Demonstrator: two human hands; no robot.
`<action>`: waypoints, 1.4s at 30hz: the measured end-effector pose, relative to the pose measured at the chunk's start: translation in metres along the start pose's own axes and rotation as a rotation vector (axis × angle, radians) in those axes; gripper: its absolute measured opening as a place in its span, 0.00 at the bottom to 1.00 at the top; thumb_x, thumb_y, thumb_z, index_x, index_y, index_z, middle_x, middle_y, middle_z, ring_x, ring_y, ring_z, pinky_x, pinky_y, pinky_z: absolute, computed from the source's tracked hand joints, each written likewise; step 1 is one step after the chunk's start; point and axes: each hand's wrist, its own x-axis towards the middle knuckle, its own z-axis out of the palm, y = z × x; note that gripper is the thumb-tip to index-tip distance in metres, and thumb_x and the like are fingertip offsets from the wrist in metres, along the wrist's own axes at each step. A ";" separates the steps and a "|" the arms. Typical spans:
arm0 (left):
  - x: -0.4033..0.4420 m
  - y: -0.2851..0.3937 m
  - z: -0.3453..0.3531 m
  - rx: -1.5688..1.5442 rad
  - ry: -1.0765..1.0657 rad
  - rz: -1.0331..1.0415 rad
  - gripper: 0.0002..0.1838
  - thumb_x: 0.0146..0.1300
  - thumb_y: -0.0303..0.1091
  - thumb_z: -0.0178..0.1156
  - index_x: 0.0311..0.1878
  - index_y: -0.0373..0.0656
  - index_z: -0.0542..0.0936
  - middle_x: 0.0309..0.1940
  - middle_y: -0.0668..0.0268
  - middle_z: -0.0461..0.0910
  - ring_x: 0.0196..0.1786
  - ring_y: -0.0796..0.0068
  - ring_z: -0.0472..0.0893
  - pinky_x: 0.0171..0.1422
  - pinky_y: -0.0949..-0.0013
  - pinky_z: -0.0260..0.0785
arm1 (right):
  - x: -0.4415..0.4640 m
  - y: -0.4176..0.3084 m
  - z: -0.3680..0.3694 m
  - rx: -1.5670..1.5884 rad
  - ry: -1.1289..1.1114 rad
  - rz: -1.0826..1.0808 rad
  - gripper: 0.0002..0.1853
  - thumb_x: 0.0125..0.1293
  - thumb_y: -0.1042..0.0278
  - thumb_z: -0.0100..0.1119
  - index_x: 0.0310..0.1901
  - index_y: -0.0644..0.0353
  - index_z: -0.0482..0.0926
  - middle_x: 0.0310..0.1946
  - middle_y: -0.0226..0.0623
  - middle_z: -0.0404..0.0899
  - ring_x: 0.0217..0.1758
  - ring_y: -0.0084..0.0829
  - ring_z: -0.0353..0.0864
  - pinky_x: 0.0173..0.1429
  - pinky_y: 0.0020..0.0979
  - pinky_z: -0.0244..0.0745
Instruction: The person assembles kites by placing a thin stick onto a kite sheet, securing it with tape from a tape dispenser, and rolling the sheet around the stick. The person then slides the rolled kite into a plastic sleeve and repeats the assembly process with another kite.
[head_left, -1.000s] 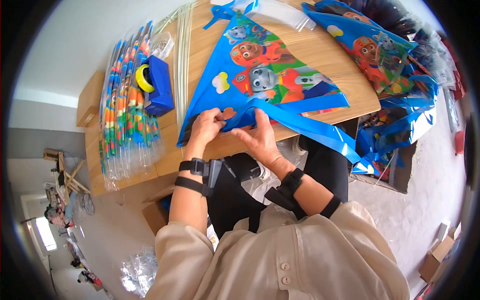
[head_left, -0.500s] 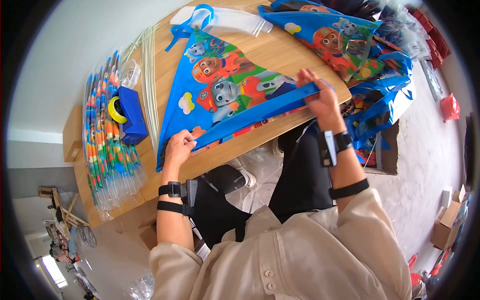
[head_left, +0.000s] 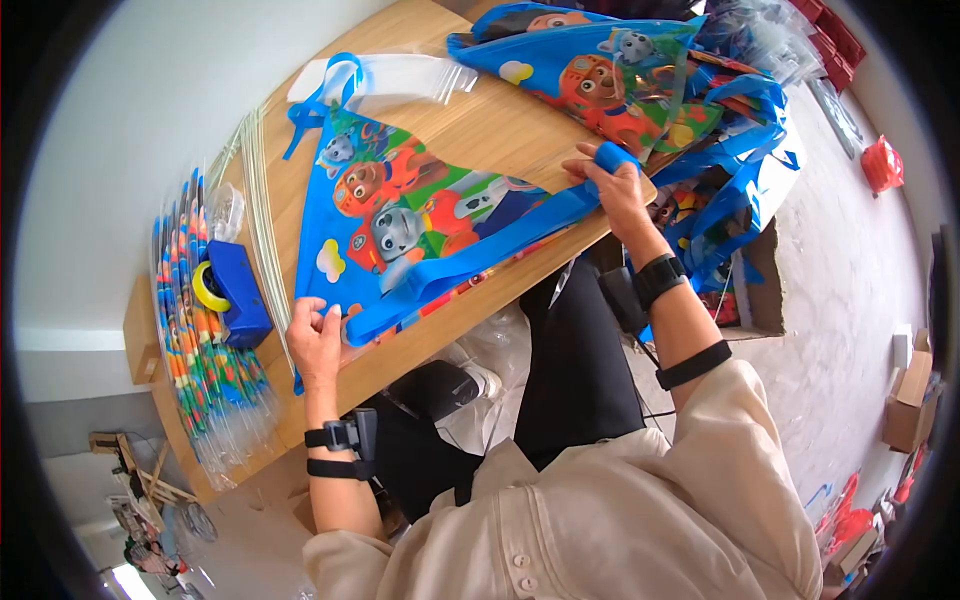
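A blue triangular kite printed with cartoon dogs lies flat on the wooden table, its blue ribbon loop at the far tip. Along its near edge runs a blue fabric strip, folded over at its left end. My right hand is closed on the strip's right end, with a blue roll of it bulging above the fingers. At the kite's lower left corner rests my left hand, thumb and fingers slightly apart, touching the fabric beside the strip's folded end.
Thin pale rods lie left of the kite. Beyond them are a blue tape dispenser and several bagged, rolled kites. Clear plastic sleeves lie behind. More printed kites are piled at the right, above a cardboard box.
My right hand has drawn in and wrapped the strip's end round itself. My left hand has let go of the strip's left end, which now lies loose. The view has shifted.
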 end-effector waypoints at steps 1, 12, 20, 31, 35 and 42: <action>-0.001 0.021 0.010 0.060 0.140 0.059 0.08 0.58 0.27 0.63 0.40 0.37 0.78 0.21 0.64 0.79 0.22 0.77 0.74 0.29 0.70 0.67 | -0.001 -0.001 0.003 -0.123 -0.023 -0.028 0.19 0.68 0.74 0.52 0.59 0.73 0.71 0.43 0.41 0.84 0.46 0.30 0.83 0.53 0.27 0.77; 0.037 0.199 0.170 -0.374 -0.282 0.308 0.48 0.45 0.35 0.73 0.67 0.24 0.60 0.59 0.41 0.70 0.64 0.50 0.70 0.70 0.59 0.62 | -0.031 -0.026 0.044 -1.260 -0.349 -0.669 0.04 0.55 0.70 0.57 0.33 0.54 0.79 0.24 0.39 0.80 0.32 0.45 0.81 0.34 0.41 0.74; 0.037 0.177 0.184 -0.871 -0.234 -0.182 0.36 0.53 0.20 0.65 0.65 0.29 0.63 0.43 0.59 0.81 0.42 0.75 0.80 0.49 0.71 0.73 | -0.034 -0.007 0.051 -1.579 -0.367 -0.800 0.03 0.57 0.68 0.56 0.30 0.53 0.79 0.28 0.34 0.82 0.36 0.36 0.83 0.38 0.38 0.74; 0.036 0.158 0.161 -1.026 -0.102 -0.162 0.28 0.54 0.19 0.63 0.60 0.31 0.70 0.37 0.64 0.78 0.39 0.79 0.76 0.45 0.76 0.70 | -0.039 0.004 0.052 -1.446 -0.162 -0.845 0.29 0.59 0.70 0.53 0.65 0.58 0.68 0.34 0.33 0.81 0.44 0.33 0.78 0.45 0.35 0.71; 0.031 0.163 0.151 -1.104 -0.206 -0.168 0.26 0.55 0.26 0.66 0.57 0.31 0.73 0.37 0.63 0.79 0.38 0.80 0.76 0.42 0.78 0.69 | -0.041 0.001 0.059 -1.478 -0.168 -0.809 0.27 0.59 0.70 0.52 0.63 0.59 0.69 0.32 0.33 0.80 0.42 0.33 0.79 0.44 0.36 0.71; 0.052 0.135 0.123 0.087 -0.126 0.228 0.19 0.48 0.33 0.67 0.44 0.37 0.80 0.34 0.55 0.83 0.38 0.57 0.81 0.43 0.59 0.73 | -0.039 0.005 0.056 -1.475 -0.123 -0.805 0.25 0.59 0.71 0.53 0.60 0.61 0.70 0.32 0.34 0.80 0.41 0.33 0.79 0.44 0.35 0.72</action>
